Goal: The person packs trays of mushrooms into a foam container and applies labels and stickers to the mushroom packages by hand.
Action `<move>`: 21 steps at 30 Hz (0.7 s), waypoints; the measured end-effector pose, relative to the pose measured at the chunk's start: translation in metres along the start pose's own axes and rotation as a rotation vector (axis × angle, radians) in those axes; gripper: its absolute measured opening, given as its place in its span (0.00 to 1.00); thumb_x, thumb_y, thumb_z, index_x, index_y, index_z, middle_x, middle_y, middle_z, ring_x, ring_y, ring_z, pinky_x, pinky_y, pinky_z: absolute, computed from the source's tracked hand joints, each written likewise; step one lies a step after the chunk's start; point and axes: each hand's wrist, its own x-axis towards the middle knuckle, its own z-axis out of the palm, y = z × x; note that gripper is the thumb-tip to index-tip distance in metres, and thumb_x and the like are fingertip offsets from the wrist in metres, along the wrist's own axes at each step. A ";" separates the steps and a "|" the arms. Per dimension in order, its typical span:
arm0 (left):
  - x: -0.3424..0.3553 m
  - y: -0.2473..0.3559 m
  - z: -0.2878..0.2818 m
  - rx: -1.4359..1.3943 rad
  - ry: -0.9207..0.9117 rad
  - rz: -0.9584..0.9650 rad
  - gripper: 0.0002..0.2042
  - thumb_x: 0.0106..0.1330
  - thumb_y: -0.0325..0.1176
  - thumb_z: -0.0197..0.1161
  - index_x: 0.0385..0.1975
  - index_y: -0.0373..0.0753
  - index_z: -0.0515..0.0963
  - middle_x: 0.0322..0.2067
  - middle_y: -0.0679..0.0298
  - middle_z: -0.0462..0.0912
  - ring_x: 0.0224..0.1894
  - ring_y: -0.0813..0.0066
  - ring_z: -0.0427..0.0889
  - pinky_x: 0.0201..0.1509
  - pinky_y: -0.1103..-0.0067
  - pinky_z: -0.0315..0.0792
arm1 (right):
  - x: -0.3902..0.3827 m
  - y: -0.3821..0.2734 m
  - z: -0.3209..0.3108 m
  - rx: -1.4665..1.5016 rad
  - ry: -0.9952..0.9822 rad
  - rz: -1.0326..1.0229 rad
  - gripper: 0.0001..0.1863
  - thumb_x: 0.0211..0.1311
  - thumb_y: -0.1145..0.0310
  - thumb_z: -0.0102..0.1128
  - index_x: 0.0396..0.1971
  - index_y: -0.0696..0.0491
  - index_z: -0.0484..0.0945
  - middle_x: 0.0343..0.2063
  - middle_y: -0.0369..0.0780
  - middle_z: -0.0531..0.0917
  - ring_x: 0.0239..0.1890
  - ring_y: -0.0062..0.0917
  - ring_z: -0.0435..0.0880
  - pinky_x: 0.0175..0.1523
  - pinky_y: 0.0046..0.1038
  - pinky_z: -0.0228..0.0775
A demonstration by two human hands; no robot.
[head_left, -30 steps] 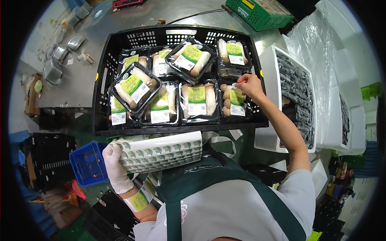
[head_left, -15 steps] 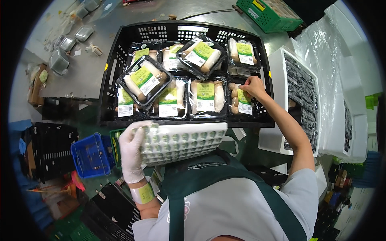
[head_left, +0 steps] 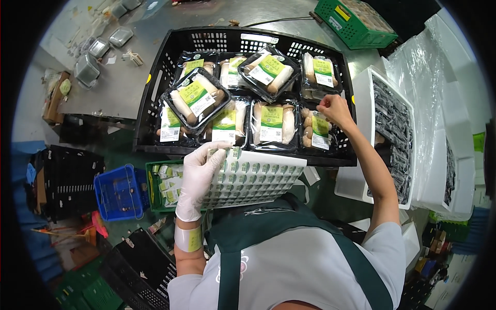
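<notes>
My left hand (head_left: pixel 201 175), in a white glove, grips a sheet of small green-and-white round stickers (head_left: pixel 256 178) below the black crate (head_left: pixel 274 157). A piece with a yellow-green label (head_left: pixel 188 238) wraps my left forearm. In the crate lie several black film-wrapped trays of mushrooms with green-and-white labels (head_left: pixel 270 121), two resting askew on top (head_left: pixel 197 101). My bare right hand (head_left: pixel 333 108) has its fingertips pinched at the upper edge of the tray of round brown mushrooms (head_left: pixel 315 134) at the front right. Whatever they hold is hidden.
A metal table (head_left: pixel 93 103) holds small containers (head_left: pixel 88 70). A green crate (head_left: pixel 346 31) sits at back right, white foam boxes (head_left: pixel 351 181) with dark packs at right. Below left are a blue basket (head_left: pixel 116 201), a green crate (head_left: pixel 160 201) with labels and black crates (head_left: pixel 134 268).
My left hand and the sticker sheet have moved up and right toward the crate. My right hand stays pinched at the front-right tray. The whole view has shifted slightly.
</notes>
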 end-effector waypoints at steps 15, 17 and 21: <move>0.009 -0.002 0.026 0.183 0.048 0.021 0.08 0.55 0.29 0.65 0.30 0.32 0.81 0.17 0.72 0.77 0.20 0.91 0.68 0.24 0.88 0.64 | -0.097 -0.147 0.014 0.163 -0.192 -0.926 0.09 0.49 0.69 0.65 0.29 0.57 0.79 0.25 0.38 0.82 0.24 0.23 0.79 0.32 0.24 0.71; 0.010 -0.002 0.024 0.190 0.047 0.025 0.08 0.55 0.30 0.65 0.30 0.31 0.81 0.16 0.72 0.76 0.20 0.90 0.68 0.24 0.87 0.64 | -0.094 -0.146 0.018 0.246 -0.225 -0.837 0.07 0.48 0.70 0.65 0.27 0.57 0.79 0.24 0.37 0.82 0.25 0.21 0.78 0.30 0.24 0.71; 0.012 -0.012 0.009 0.220 0.130 0.087 0.10 0.55 0.31 0.65 0.31 0.31 0.80 0.18 0.71 0.77 0.21 0.90 0.68 0.25 0.87 0.64 | -0.052 -0.116 0.043 0.452 -0.216 -0.361 0.07 0.52 0.69 0.62 0.24 0.57 0.79 0.20 0.34 0.79 0.22 0.14 0.74 0.25 0.21 0.67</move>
